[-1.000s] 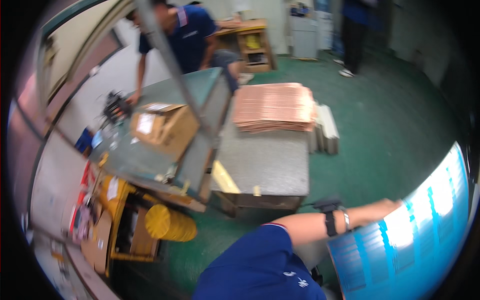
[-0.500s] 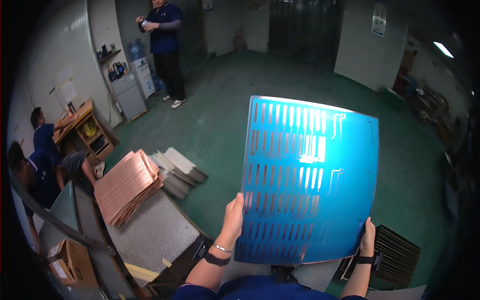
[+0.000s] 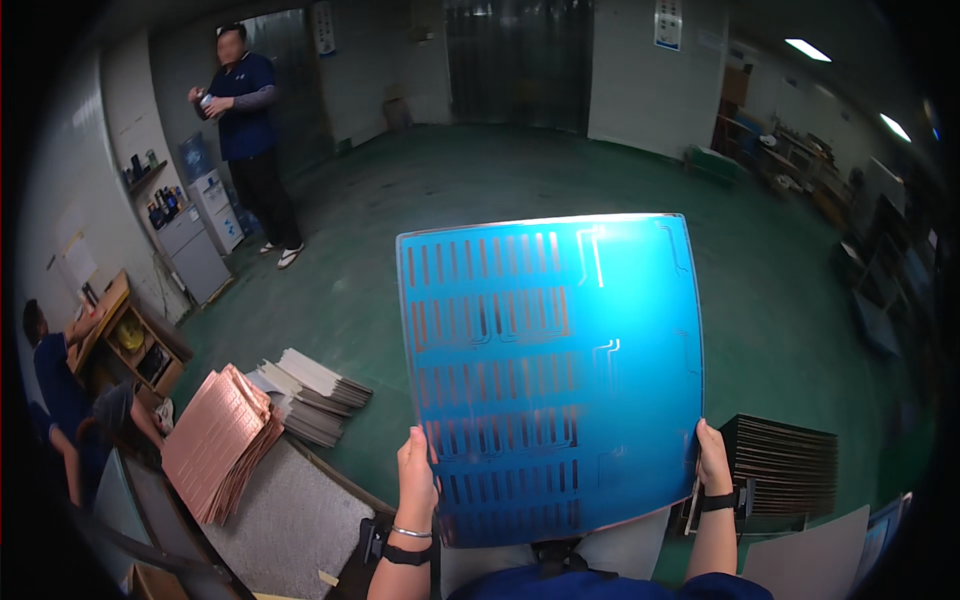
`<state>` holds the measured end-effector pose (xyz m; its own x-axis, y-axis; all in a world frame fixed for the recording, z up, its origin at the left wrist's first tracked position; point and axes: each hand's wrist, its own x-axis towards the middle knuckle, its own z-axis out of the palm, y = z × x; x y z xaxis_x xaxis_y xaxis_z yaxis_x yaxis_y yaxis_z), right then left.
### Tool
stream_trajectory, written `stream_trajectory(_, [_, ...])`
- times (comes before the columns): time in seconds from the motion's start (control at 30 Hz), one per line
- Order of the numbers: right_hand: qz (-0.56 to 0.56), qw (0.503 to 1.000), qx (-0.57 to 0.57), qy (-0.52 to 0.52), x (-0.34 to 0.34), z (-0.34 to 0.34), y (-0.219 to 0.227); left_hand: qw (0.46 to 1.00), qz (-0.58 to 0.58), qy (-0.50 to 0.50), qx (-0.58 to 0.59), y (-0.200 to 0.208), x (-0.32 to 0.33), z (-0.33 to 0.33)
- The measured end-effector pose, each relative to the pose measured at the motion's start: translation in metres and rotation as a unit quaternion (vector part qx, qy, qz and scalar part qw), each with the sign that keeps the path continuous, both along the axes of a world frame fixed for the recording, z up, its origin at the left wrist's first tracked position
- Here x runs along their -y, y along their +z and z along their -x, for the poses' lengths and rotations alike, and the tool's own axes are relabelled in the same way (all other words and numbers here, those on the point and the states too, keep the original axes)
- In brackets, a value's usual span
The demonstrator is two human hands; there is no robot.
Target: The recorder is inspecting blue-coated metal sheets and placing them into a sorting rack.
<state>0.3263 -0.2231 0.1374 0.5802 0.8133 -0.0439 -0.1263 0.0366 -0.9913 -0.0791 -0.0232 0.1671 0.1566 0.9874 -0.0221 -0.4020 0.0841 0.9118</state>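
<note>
Between my two hands I hold up a large thin blue-coated copper sheet [image 3: 640, 400], tilted toward me in front of my body. Rows of copper-coloured slots run down its left part, and fine bent lines mark its right part. My left hand [image 3: 417, 470] is closed on the lower left edge. On the lower right edge my right hand [image 3: 712, 460] grips the same sheet. Fingers of both hands are mostly hidden behind it; the thumbs show at the edges.
A stack of copper sheets [image 3: 222, 440] lies on a grey tabletop [image 3: 285, 510] at left, beside pale stacked panels [image 3: 315, 395] behind it. A slotted rack [image 3: 785, 470] holds sheets at right. One person [image 3: 248, 110] stands far left; others sit below.
My view has swung to the right, so the room and stacks sit further left. The sheet has turned slightly and stays in both hands. More of the rack at right shows.
</note>
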Motion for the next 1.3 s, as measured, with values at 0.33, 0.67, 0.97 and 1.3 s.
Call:
stream_trajectory(0.33, [0.036,0.997,-0.006,0.067,-0.003,0.009,0.011,0.999,0.019,0.043,-0.023,-0.023,-0.006,0.031])
stream_trajectory(0.67, [-0.084,0.991,-0.032,0.102,-0.057,-0.012,0.070,0.997,0.074,0.015,-0.035,-0.026,-0.019,0.030])
stream_trajectory(0.97, [-0.040,0.996,-0.027,0.078,-0.068,-0.019,0.031,0.990,0.116,-0.080,0.005,0.011,-0.015,0.018])
stream_trajectory(1.3, [-0.133,0.972,-0.190,-0.035,-0.073,0.004,-0.020,0.914,0.067,-0.155,0.369,-0.004,0.012,0.018])
